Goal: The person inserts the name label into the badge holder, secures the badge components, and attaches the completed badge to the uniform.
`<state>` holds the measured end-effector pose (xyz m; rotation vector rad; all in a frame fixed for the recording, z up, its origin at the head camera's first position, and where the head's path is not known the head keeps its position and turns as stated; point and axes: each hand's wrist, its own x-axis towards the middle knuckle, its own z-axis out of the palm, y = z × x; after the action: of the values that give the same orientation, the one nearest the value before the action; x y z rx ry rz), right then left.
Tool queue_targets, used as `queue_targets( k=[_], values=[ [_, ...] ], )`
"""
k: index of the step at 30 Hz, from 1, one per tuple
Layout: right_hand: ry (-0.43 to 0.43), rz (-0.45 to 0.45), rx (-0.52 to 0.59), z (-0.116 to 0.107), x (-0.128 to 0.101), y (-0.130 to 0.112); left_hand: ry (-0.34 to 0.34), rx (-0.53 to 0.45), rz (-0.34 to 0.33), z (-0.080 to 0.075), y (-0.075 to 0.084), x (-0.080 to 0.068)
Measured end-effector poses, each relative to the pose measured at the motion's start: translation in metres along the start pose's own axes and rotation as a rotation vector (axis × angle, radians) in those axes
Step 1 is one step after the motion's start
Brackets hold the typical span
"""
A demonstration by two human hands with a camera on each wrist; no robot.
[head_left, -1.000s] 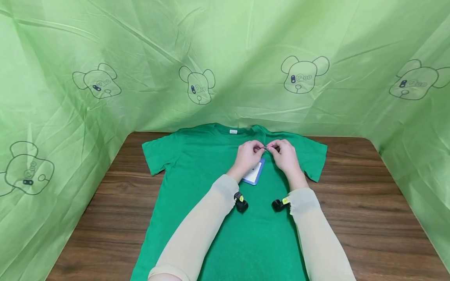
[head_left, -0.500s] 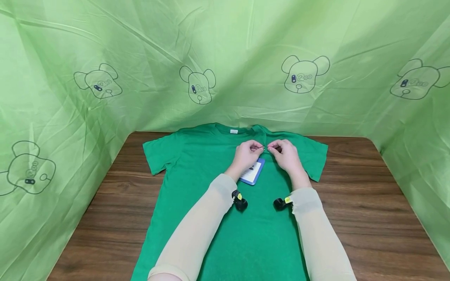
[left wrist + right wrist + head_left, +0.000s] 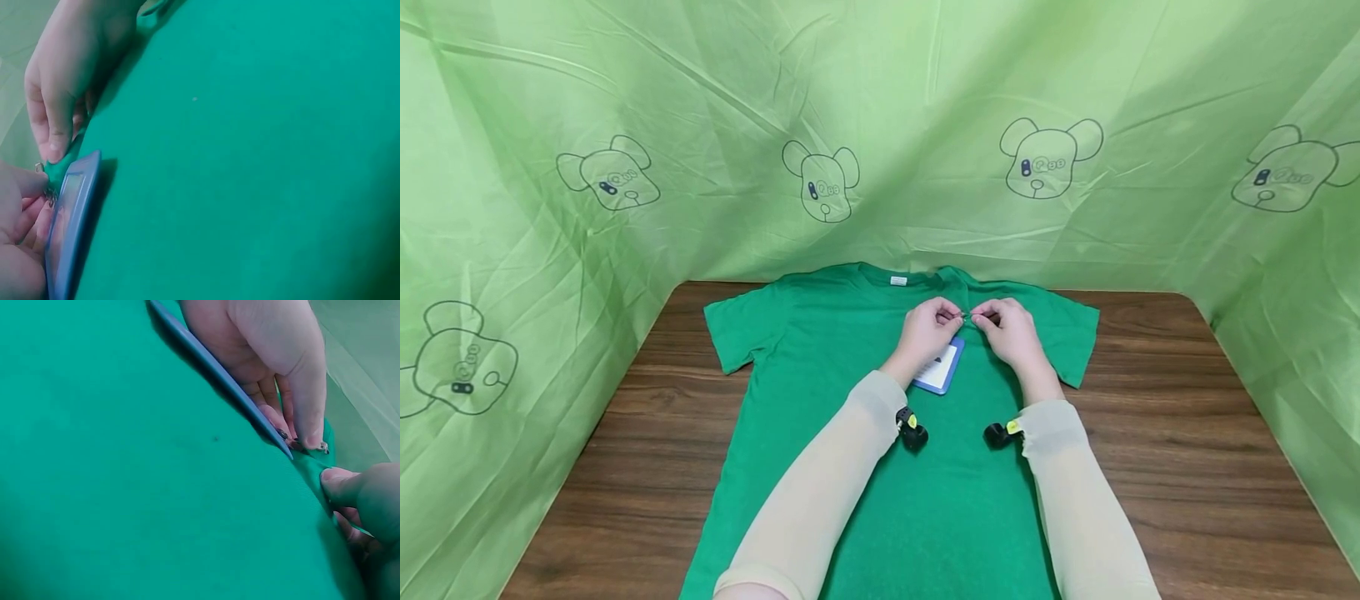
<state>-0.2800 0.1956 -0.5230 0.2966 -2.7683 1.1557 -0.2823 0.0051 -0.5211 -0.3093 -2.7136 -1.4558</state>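
Observation:
A green T-shirt (image 3: 850, 333) lies spread out, collar at the far side. On its right chest, my left hand (image 3: 925, 333) pinches a small metal clasp (image 3: 324, 447) between thumb and fingers. A blue-framed badge holder (image 3: 942, 367) with a white card hangs under that hand, partly covered by it. Beside it my right hand (image 3: 1011, 333) pinches a raised fold of the shirt fabric (image 3: 306, 469), its fingertips close to the clasp. In the left wrist view a bit of chain (image 3: 51, 199) shows by the left fingers, next to the badge holder's edge.
The shirt lies on a dark wooden table (image 3: 1187, 433). Light green cloth (image 3: 917, 100) printed with bear heads walls the back and both sides. A white label (image 3: 898, 281) shows inside the collar. Small black cameras (image 3: 913, 435) are strapped at both wrists.
The hands drew slightly apart half a second ago, and the left fingertips now sit a little nearer the right ones. The badge holder has tilted slightly. Both grips look the same.

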Motion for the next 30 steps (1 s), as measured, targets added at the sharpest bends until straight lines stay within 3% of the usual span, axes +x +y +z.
queue_targets(
  k=[6, 14, 19, 30],
  values=[
    [0.021, -0.006, 0.003, 0.002, 0.001, -0.001, -0.043, 0.014, 0.025, 0.000, -0.001, 0.000],
    [0.027, -0.004, 0.000, 0.003, 0.001, -0.001, -0.065, -0.113, -0.030, -0.004, -0.003, 0.001],
    [0.015, -0.004, 0.002, 0.001, 0.001, 0.000, -0.066, -0.144, -0.055, -0.004, -0.003, 0.001],
    [-0.163, -0.027, 0.057, -0.015, -0.001, 0.011, -0.034, -0.199, -0.140, -0.003, 0.000, 0.002]
  ],
)
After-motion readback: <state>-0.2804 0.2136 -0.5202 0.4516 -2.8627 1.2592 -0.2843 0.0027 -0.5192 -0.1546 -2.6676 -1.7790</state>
